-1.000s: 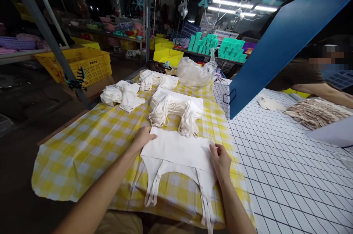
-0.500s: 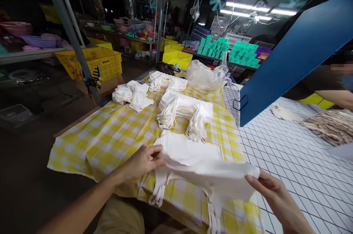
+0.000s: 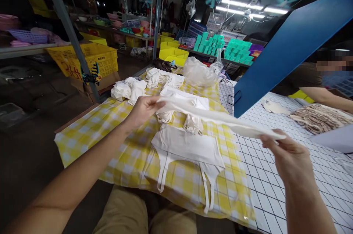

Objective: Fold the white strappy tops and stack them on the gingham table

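Note:
My left hand (image 3: 145,110) pinches one end of a white garment (image 3: 212,115), and the fingers of my right hand (image 3: 292,155) are closed on its other end. The garment is stretched between them above the table, seen nearly edge-on as a long narrow band. Below it a white camisole (image 3: 187,147) lies flat, its thin straps pointing towards me. Just beyond, a stack of white camisoles (image 3: 203,103) with bunched straps is partly hidden behind the raised garment.
A yellow checked cloth (image 3: 110,153) covers the table. More white garments (image 3: 125,89) and a clear plastic bag (image 3: 200,72) lie farther back. A blue panel (image 3: 278,56) slants over the grid-patterned surface (image 3: 256,157) at right. Another person's arm (image 3: 322,96) is near beige pieces (image 3: 317,116).
Both hands have risen and moved away from me, the right also outwards, lifting the white garment clear of the camisole. That camisole now shows almost whole. The view has shifted slightly.

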The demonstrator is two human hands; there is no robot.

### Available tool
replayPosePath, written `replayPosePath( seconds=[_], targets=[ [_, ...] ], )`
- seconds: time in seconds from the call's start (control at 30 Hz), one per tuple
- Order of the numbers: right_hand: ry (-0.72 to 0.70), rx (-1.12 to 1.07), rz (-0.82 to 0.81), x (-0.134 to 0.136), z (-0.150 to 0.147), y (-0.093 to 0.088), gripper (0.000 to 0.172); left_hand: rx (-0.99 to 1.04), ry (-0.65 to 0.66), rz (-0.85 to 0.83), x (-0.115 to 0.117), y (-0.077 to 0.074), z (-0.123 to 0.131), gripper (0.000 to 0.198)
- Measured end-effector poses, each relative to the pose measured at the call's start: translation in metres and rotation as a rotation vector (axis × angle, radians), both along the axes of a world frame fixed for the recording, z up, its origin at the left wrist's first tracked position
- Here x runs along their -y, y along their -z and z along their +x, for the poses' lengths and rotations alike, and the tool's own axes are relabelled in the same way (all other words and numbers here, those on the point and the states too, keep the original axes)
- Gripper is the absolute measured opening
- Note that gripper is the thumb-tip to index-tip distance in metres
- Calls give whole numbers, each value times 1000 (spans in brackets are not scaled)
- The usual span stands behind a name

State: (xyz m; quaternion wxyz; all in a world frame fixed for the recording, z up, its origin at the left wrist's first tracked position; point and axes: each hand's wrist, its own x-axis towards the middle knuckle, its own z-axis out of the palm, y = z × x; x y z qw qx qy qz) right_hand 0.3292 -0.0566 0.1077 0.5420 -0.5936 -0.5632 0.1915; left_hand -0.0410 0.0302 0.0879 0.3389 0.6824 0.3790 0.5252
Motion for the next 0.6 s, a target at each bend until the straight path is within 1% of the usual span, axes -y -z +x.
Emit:
replayPosePath(
  seconds=[0.03,0.07,0.13,0.2,0.23,0.27,0.3,0.37,0.47,0.6],
  targets=[
    [-51,35,-61,7,2,12,14,-34,48,-6,8,12,-6,27],
    [-101,68,-136,14,5,27,18,-74,118,-9,16,28,-13,23],
    [-192,119,-275,30,10,62,24,-178,256,-36,37,65,-25,22],
    [-255,169,-377,48,13,96,29,-309,334,-99,60,101,-35,34],
    [-278,187,-413,58,14,110,31,-385,358,-135,71,115,-38,40],
    [-295,202,-440,67,14,121,33,-456,380,-167,81,125,-41,45],
    [-308,210,-462,75,13,128,35,-523,397,-192,90,133,-43,48],
    [-318,213,-503,88,12,136,36,-626,420,-214,103,139,-45,51],
    [-308,215,-541,96,9,136,35,-717,430,-198,110,137,-45,51],
    [-290,266,-547,98,7,134,33,-773,433,-182,110,135,-44,51]
  ],
)
